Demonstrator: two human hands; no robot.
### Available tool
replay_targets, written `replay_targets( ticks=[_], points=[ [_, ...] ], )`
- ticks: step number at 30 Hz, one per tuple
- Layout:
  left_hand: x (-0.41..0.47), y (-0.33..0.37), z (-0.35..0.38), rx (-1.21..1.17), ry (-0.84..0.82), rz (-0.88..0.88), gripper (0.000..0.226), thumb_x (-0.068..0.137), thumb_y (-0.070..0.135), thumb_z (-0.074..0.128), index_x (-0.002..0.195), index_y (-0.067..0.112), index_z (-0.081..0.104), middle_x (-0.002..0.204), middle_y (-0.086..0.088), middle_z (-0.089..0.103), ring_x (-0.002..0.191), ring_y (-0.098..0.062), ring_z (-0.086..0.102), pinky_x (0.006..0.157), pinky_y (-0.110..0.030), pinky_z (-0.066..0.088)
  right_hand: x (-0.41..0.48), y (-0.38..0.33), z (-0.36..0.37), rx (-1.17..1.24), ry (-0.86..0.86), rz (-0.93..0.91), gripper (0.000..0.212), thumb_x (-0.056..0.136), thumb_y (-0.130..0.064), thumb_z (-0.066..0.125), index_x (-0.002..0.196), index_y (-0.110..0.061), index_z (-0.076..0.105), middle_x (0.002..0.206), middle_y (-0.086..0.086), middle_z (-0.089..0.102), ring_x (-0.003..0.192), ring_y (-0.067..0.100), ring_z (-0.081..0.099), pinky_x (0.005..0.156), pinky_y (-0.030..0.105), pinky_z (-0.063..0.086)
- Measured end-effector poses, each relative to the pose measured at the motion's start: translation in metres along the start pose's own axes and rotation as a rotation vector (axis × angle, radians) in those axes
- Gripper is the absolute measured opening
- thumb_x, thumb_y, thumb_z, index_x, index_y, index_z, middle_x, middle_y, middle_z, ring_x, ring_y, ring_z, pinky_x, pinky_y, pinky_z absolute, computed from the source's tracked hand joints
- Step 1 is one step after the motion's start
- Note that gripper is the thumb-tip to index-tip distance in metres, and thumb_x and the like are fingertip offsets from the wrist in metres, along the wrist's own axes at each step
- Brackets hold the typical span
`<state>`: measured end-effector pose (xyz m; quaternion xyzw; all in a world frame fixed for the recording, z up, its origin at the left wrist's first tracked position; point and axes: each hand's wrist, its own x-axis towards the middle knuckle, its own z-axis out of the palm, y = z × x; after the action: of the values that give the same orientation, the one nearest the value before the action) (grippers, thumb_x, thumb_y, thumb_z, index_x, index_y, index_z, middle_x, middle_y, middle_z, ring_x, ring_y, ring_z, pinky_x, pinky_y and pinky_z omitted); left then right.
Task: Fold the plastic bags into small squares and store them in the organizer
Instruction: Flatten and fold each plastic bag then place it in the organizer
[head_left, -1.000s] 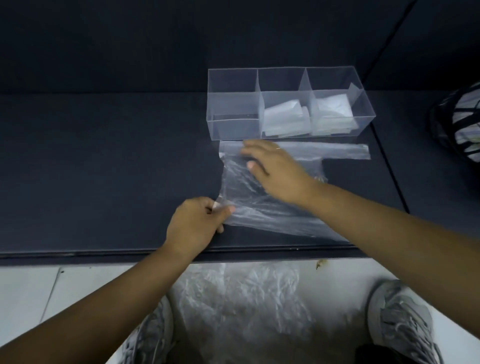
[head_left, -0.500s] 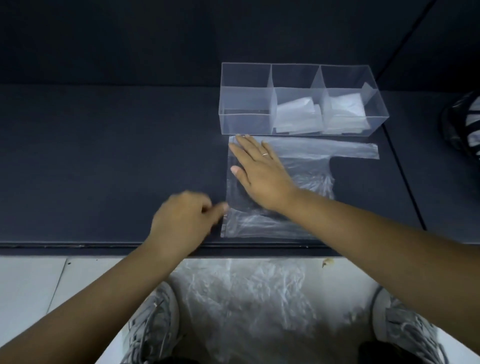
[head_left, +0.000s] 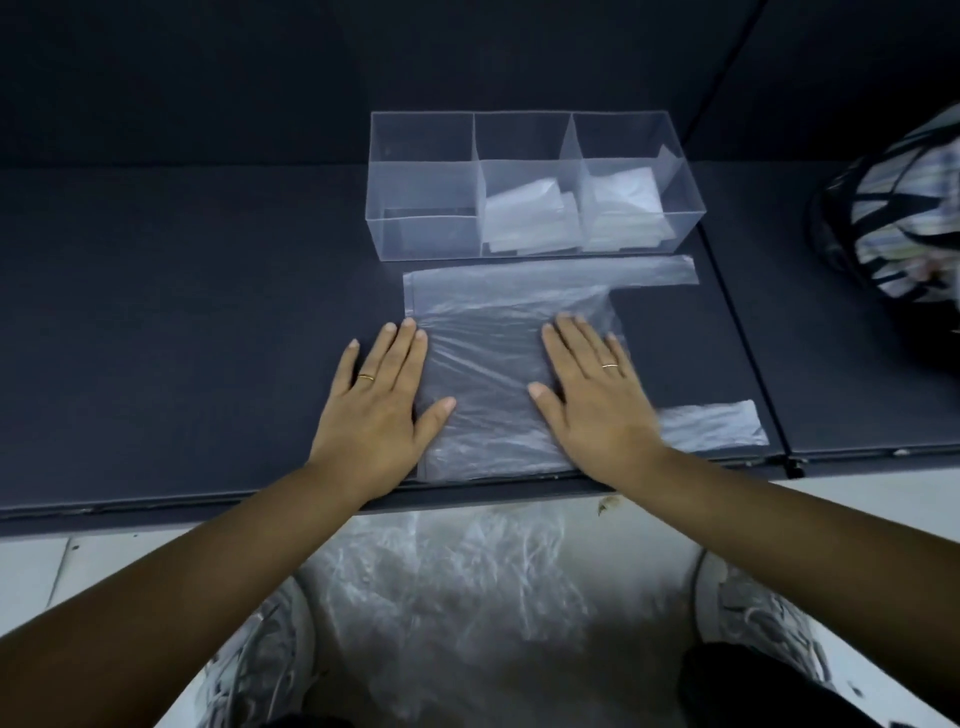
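clear plastic bag (head_left: 483, 395) flat on table (head_left: 182, 338), just this side of organizer (head_left: 421, 218); handle strips (head_left: 654, 270) run rightward. left hand (head_left: 382, 410) presses its left edge, right hand (head_left: 589, 410) its right side, nearer the strips. both palms flat, fingers straight, gripping nothing.

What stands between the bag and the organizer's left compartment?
Nothing visible does. The bag lies flat on the table just before the organizer, with the left hand and right hand resting on it. The organizer is open on top, and its left compartment is empty; folded bags lie in the other two.
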<state>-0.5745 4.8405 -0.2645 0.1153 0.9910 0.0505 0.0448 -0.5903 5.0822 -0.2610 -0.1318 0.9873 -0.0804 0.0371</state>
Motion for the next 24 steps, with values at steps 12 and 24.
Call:
replay_targets(
  ticks=[12, 24],
  points=[
    [-0.040, 0.013, -0.005, -0.080, 0.096, 0.515, 0.075, 0.093, 0.061, 0.033, 0.145, 0.008, 0.036, 0.153, -0.007, 0.031, 0.143, -0.022, 0.027, 0.116, -0.041, 0.018, -0.051, 0.045, -0.039, 0.122, 0.128, 0.002, 0.070, 0.093, -0.053, 0.030, 0.147, -0.007, 0.032, 0.156, 0.013, 0.025, 0.145, 0.029, 0.020, 0.119, 0.047, 0.014],
    [-0.074, 0.018, -0.036, -0.495, 0.280, 0.286, 0.030, 0.092, 0.030, 0.052, 0.104, 0.014, 0.074, 0.109, 0.007, 0.070, 0.105, -0.007, 0.064, 0.097, -0.026, 0.045, -0.071, -0.041, -0.021, 0.250, 0.212, -0.358, 0.015, 0.081, -0.014, 0.071, 0.095, -0.009, 0.072, 0.095, 0.005, 0.069, 0.084, 0.028, 0.066, 0.078, 0.037, 0.053]
  ],
)
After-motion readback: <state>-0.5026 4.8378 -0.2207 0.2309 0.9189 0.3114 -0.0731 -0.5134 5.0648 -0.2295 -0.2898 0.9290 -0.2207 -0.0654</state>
